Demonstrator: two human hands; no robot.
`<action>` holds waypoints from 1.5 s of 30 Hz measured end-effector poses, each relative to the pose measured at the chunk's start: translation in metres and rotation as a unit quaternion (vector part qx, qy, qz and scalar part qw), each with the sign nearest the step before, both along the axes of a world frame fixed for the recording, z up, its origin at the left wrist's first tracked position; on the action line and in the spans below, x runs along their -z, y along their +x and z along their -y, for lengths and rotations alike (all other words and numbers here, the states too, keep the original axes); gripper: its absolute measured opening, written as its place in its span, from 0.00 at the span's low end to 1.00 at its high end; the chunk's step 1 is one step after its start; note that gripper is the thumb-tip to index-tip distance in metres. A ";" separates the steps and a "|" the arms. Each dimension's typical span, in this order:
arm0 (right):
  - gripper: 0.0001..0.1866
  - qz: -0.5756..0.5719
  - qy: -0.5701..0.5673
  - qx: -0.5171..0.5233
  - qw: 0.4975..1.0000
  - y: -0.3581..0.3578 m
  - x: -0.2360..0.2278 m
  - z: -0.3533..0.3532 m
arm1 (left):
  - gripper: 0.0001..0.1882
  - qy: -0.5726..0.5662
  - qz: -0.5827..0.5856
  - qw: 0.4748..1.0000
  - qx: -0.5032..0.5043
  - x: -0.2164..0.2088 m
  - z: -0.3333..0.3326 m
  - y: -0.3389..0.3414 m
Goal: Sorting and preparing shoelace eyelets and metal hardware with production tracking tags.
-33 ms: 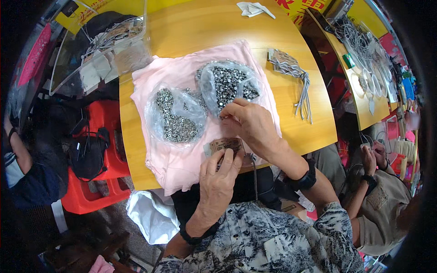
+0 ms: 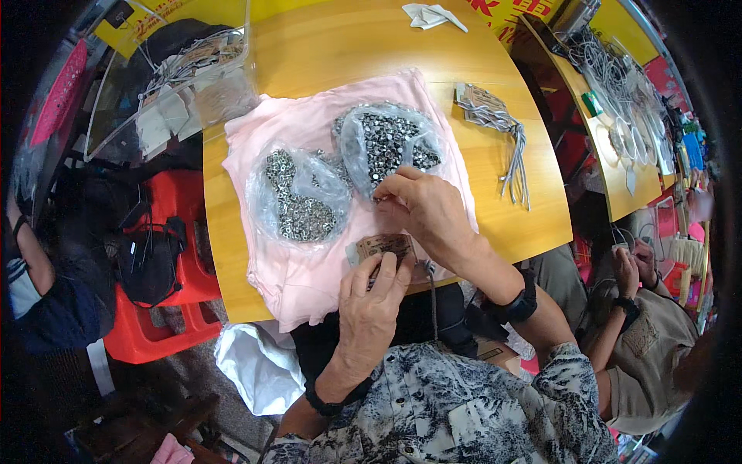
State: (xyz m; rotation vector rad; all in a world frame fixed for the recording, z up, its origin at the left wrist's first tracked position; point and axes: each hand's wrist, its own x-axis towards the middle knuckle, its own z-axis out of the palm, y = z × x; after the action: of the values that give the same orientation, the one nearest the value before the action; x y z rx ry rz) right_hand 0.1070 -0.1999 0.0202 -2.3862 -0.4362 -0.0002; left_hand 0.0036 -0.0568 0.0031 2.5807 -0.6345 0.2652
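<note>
Resting our left hand (image 2: 371,305) on a brown card (image 2: 384,244) at the near side of the pink cloth (image 2: 267,278), we bend its fingers over it; gripping or only pressing, we cannot tell. Our right hand (image 2: 425,207) curls its fingers beside the right bag, perhaps pinching something hidden. This card seems unfinished to us; whether the corded bundle (image 2: 491,116) on the table (image 2: 332,42) is done, we cannot tell. Plenty is left: the left bag (image 2: 258,213) holds silvery rings (image 2: 305,223), the right bag (image 2: 352,147) dark, shiny studs (image 2: 386,139). The clear bin (image 2: 248,54) holds pale cards (image 2: 166,120).
</note>
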 end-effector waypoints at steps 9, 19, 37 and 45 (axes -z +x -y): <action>0.06 -0.022 0.038 -0.027 0.999 0.005 -0.001 0.009 | 0.23 -0.030 -0.026 0.999 -0.005 -0.001 0.003 -0.002; 0.04 -0.072 0.046 0.000 0.996 -0.034 -0.022 0.033 | 0.22 -0.019 -0.009 1.000 -0.005 0.001 0.001 -0.001; 0.06 -0.109 0.104 -0.001 0.989 -0.046 -0.003 0.035 | 0.24 -0.066 -0.010 0.998 -0.016 0.006 0.002 -0.003; 0.06 -0.159 0.080 0.031 0.984 -0.039 -0.008 0.031 | 0.22 -0.033 -0.008 0.999 -0.005 0.008 -0.001 -0.001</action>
State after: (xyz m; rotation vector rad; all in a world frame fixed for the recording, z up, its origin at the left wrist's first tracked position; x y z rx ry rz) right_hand 0.0678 -0.2309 0.0287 -2.1895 -0.2020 0.3041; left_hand 0.0027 -0.0557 -0.0049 2.5214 -0.5962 0.2648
